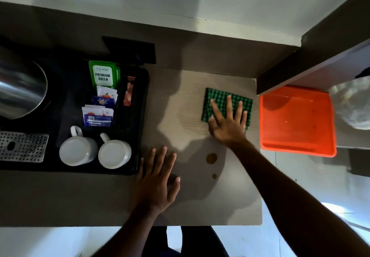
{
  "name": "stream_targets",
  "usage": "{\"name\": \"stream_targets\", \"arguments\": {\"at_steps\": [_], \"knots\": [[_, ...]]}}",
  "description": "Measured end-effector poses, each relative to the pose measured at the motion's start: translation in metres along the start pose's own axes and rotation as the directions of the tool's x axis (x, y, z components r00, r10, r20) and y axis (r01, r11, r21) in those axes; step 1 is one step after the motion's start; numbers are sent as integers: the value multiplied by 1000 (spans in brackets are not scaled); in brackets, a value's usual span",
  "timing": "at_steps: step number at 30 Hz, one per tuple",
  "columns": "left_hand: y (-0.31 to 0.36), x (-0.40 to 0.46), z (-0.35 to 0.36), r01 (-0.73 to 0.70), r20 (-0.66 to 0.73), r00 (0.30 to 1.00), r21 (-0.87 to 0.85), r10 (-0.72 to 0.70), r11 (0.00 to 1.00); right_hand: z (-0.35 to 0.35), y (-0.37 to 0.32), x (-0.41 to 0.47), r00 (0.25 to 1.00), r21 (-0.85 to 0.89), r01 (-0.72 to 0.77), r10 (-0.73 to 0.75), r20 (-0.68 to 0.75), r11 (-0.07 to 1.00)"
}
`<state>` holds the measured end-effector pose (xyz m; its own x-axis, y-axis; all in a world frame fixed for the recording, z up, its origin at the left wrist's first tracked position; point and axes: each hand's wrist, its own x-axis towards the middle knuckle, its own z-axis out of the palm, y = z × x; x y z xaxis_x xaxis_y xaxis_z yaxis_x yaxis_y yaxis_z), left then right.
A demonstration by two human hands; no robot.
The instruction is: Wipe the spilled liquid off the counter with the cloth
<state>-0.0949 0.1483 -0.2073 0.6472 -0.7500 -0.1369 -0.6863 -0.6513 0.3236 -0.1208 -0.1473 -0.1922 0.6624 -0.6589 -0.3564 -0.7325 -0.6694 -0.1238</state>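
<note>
A green checked cloth (217, 98) lies folded on the pale counter (186, 108) near its right edge. My right hand (228, 122) rests flat on the cloth with fingers spread, pressing on its nearer half. Two brown spots of spilled liquid sit nearer to me: a larger spot (211, 158) and a small spot (214, 176), both apart from the cloth. My left hand (158, 180) lies flat on the counter to the left of the spots, fingers apart, holding nothing.
A black tray (143, 116) on the left holds two upturned white mugs (96, 150), tea sachets (103, 92) and a steel kettle (20, 88). An orange plastic bin (296, 120) stands just past the counter's right edge. A dark shelf (320, 42) overhangs the back right.
</note>
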Motion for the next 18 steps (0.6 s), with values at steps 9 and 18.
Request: {"name": "stream_targets", "arguments": {"at_steps": [9, 18], "knots": [[1, 2, -2, -8, -22, 1000, -5, 8, 1000, 17, -18, -51, 950, -120, 304, -310, -39, 945], [5, 1, -6, 7, -39, 999, -42, -8, 999, 20, -73, -35, 981, -58, 183, -186, -49, 981]]}}
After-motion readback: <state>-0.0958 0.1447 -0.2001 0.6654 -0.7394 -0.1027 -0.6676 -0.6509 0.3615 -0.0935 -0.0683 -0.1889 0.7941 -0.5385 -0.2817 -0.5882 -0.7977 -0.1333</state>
